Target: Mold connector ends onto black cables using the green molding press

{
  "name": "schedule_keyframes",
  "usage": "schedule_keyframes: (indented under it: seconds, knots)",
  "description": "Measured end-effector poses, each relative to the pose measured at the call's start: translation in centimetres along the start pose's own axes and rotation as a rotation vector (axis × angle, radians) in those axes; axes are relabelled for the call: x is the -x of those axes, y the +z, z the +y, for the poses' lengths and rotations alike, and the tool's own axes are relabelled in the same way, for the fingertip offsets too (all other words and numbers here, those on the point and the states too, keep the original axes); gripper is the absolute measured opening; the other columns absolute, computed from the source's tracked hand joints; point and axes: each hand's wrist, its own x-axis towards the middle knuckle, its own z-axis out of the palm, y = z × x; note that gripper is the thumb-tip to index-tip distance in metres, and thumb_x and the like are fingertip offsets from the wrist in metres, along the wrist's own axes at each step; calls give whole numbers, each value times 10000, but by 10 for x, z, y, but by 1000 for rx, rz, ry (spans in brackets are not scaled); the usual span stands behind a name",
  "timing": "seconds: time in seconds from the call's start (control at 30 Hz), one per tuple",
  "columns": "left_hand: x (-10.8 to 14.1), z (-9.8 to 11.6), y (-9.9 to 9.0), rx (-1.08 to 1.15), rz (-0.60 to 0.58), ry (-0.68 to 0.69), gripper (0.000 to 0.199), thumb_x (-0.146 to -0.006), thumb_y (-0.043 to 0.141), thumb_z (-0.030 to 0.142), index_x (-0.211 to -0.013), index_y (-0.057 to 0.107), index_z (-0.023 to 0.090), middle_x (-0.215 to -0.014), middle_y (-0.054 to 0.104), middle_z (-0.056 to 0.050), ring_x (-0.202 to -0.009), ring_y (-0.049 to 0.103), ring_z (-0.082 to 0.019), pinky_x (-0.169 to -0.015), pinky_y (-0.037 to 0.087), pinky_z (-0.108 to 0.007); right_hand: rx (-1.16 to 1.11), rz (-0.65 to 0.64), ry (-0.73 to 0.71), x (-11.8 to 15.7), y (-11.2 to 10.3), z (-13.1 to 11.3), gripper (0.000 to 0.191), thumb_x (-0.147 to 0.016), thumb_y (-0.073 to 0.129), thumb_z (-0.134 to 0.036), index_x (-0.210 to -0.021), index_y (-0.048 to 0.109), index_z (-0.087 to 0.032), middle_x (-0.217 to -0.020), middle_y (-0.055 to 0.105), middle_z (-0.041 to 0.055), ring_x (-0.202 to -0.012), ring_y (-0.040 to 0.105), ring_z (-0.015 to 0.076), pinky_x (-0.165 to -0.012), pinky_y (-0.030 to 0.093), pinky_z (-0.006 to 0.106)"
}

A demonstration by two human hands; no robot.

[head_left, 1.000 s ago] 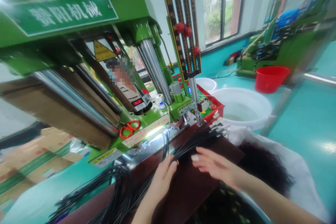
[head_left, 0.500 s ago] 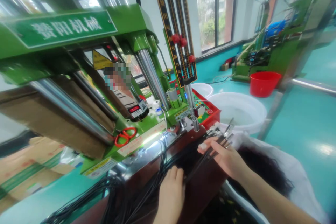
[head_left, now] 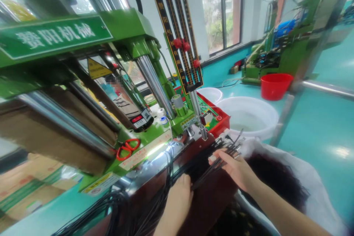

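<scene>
"What's hidden?"
"Left hand [head_left: 177,197]: I can't see its fingertips, so can't tell if they're clenched. Metal ends by the right hand [head_left: 240,169] blur together."
"Right fingers?"
"I have them grasping a bunch of black cables [head_left: 208,172] over the table [head_left: 206,206], slanting toward the left hand."
"Edges, room?"
"Green machine [head_left: 125,25] lines the far side, cut off at frame left. White sack [head_left: 312,186] sits beside the right forearm. I've bare tabletop between both forearms."

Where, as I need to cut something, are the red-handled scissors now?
In the head view, left of centre: the scissors lie on the machine's green base, between the front pillar and pale strip.
</scene>
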Motion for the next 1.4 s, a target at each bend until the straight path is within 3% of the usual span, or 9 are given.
schedule_keyframes:
  seconds: [0.13,0.23,0.4,0.5,0.67,0.83,1.0,1.17,1.4]
  knots:
    - [8,-13,-3,325,104,-36,223,-782,362,74,-938,480,182,-775,636,-26,-731,612,-159,-672,441,-249,216,-161,317,6,-1,11,506,-807,459,-539,-693,657,-87,-701,677,127,-613,639,204,-600,475,326]
    - [14,-18,-5,484,180,22,206,-825,365,161,-982,491,208,-813,653,-22,-752,616,-152,-675,435,-234,163,-402,543,9,3,26,573,-826,380,-577,-904,649,-77,-770,679,153,-643,652,225,-606,469,335]
    - [12,-15,-10,559,122,-2,220,-857,372,309,-890,551,185,-787,647,-39,-717,597,-161,-645,410,-243,-259,-362,109,0,20,23,426,-768,612,-350,-1179,512,-291,-1259,503,54,-1130,471,225,-959,331,407]
    - [6,-10,-11,595,70,-30,261,-853,380,347,-810,556,159,-758,629,-43,-706,575,-164,-638,395,-248,-253,-232,-134,-7,29,3,397,-775,612,-270,-1157,519,-326,-1153,579,20,-1102,484,205,-983,298,418]
    - [-5,8,-20,664,-41,60,263,-847,391,366,-821,558,165,-741,624,-25,-689,570,-157,-623,404,-247,-14,-196,-131,-7,37,-18,161,-821,557,-277,-961,618,-228,-810,660,39,-873,586,214,-876,374,433]
    - [-29,42,-36,442,254,142,334,-839,371,207,-1170,409,198,-1037,604,-86,-900,589,-209,-744,450,-325,-77,-147,-126,-9,34,-19,316,-770,608,-189,-1076,573,-260,-869,647,13,-888,560,178,-903,356,390]
    - [-43,59,-46,239,389,244,263,-846,326,178,-1060,479,167,-992,610,-121,-856,605,-231,-687,477,-344,-252,-273,-160,-19,15,-30,337,-742,594,-162,-1069,594,-247,-896,633,23,-906,553,193,-892,371,385]
    - [-39,57,-59,690,189,179,229,-865,364,320,-852,532,166,-618,592,-26,-554,573,-141,-557,471,-269,-170,-325,-148,-28,1,-32,181,-712,619,-134,-870,660,-214,-809,627,12,-842,557,167,-792,421,314]
    - [-36,57,-56,1508,-162,41,242,-841,412,398,-859,409,157,-615,610,-24,-407,541,-110,-350,403,-190,-38,-277,-94,-34,9,-26,201,-696,679,-170,-893,651,-204,-682,622,9,-617,564,132,-507,424,235]
